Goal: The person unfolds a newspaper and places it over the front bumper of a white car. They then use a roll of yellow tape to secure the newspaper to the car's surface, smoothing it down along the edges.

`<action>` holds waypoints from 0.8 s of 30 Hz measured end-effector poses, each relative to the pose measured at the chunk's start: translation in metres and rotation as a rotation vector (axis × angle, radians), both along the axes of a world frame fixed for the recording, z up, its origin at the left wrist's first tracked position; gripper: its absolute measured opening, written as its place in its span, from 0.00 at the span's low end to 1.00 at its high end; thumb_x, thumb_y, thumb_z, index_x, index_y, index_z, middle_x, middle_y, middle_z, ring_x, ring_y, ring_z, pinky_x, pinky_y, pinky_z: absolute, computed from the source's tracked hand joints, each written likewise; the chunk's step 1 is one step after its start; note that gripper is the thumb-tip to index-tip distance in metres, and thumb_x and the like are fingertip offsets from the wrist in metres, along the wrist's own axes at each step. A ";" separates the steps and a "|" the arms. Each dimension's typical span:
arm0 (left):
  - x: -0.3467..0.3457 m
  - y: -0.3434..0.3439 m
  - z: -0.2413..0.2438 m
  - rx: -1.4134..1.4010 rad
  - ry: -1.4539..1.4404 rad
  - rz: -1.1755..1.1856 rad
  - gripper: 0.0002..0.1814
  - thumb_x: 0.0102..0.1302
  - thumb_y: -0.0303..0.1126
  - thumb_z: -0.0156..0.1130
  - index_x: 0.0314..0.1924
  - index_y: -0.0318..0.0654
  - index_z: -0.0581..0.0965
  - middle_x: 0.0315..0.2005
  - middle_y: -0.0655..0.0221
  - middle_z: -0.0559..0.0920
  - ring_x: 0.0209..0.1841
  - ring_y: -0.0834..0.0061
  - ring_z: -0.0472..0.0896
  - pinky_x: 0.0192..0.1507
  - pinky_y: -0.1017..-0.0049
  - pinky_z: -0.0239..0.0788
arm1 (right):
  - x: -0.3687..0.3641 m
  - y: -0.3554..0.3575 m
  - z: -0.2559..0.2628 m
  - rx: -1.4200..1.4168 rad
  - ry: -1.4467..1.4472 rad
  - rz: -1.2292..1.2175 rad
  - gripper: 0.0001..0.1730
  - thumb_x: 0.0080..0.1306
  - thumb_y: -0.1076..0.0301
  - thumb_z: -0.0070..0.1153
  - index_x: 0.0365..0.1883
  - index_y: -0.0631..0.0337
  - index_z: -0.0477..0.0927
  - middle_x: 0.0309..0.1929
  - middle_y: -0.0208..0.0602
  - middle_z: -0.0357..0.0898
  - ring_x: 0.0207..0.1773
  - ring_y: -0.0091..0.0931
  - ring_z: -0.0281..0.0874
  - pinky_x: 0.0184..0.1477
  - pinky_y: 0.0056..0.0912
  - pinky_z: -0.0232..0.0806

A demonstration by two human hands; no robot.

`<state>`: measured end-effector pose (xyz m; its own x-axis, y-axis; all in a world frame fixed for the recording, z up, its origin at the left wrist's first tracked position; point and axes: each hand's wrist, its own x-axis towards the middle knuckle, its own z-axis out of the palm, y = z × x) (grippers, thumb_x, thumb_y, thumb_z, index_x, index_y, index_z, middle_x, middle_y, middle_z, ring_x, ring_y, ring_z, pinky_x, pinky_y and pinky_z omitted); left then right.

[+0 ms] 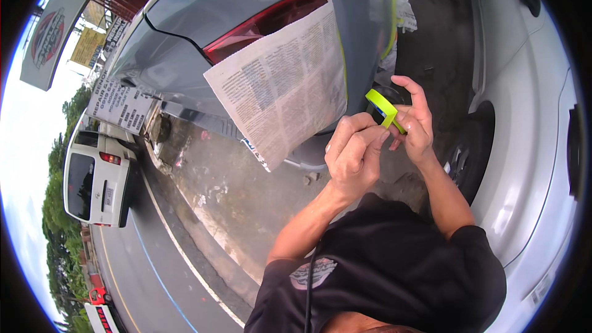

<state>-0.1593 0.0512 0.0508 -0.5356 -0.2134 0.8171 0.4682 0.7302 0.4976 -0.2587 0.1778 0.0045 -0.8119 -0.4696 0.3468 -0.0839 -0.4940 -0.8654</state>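
My right hand (416, 127) grips a roll of bright yellow-green masking tape (380, 104), its fingers around the ring and the index finger raised. The thumb and fingers of my left hand (354, 151) pinch the tape's free end close to the roll. Just beyond my left hand, a newspaper sheet (286, 78) hangs on the rear corner of a grey car (194, 14). Tape of the same colour runs along the sheet's right edge. The paper covers part of a red tail light (263, 25), whose upper strip shows. Its lower left edge hangs loose from the body.
A silver car (513, 148) with a dark wheel (471, 152) stands close on my right. More masking paper (406, 2) edged with tape hangs on the grey car's far side. Left are concrete ground (222, 180), a road (152, 259), a white van (99, 178) and signboards (122, 97).
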 end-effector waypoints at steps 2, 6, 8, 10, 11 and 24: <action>0.011 -0.004 0.022 -0.125 0.171 0.094 0.06 0.65 0.20 0.73 0.39 0.31 0.82 0.38 0.60 0.82 0.35 0.71 0.81 0.35 0.73 0.74 | -0.023 0.001 -0.007 -0.093 -0.152 0.004 0.31 0.70 0.69 0.38 0.73 0.62 0.62 0.20 0.27 0.67 0.20 0.15 0.54 0.23 0.19 0.47; 0.049 -0.045 0.082 -0.282 0.352 0.312 0.11 0.73 0.24 0.67 0.51 0.35 0.75 0.50 0.57 0.77 0.45 0.69 0.82 0.49 0.69 0.76 | -0.075 0.013 -0.046 -0.030 -0.236 -0.110 0.28 0.74 0.69 0.43 0.73 0.57 0.67 0.34 0.33 0.74 0.24 0.16 0.62 0.28 0.21 0.58; 0.035 -0.066 0.095 -0.308 0.361 0.443 0.27 0.71 0.25 0.71 0.64 0.37 0.68 0.53 0.55 0.79 0.52 0.68 0.83 0.54 0.70 0.76 | -0.073 -0.013 -0.033 0.040 -0.024 -0.129 0.27 0.75 0.71 0.46 0.73 0.57 0.70 0.40 0.33 0.76 0.29 0.17 0.66 0.34 0.21 0.62; 0.009 -0.075 0.102 -0.195 0.339 0.440 0.42 0.67 0.24 0.74 0.75 0.37 0.59 0.49 0.56 0.81 0.53 0.67 0.83 0.54 0.68 0.76 | -0.074 -0.038 -0.017 0.088 0.113 -0.138 0.28 0.75 0.77 0.50 0.73 0.57 0.74 0.53 0.31 0.78 0.38 0.17 0.72 0.45 0.21 0.67; 0.004 -0.079 0.105 -0.115 0.292 0.393 0.46 0.66 0.24 0.75 0.77 0.36 0.56 0.46 0.57 0.83 0.51 0.68 0.84 0.53 0.69 0.76 | -0.073 -0.050 -0.003 0.155 0.187 -0.198 0.28 0.73 0.78 0.50 0.72 0.60 0.75 0.54 0.33 0.78 0.41 0.21 0.75 0.45 0.24 0.69; -0.019 -0.174 0.104 0.349 0.219 0.199 0.47 0.66 0.18 0.73 0.78 0.30 0.55 0.33 0.61 0.88 0.35 0.79 0.85 0.41 0.82 0.74 | -0.069 -0.133 0.074 0.295 1.075 -0.590 0.25 0.72 0.66 0.60 0.68 0.54 0.81 0.52 0.50 0.79 0.55 0.45 0.78 0.53 0.47 0.76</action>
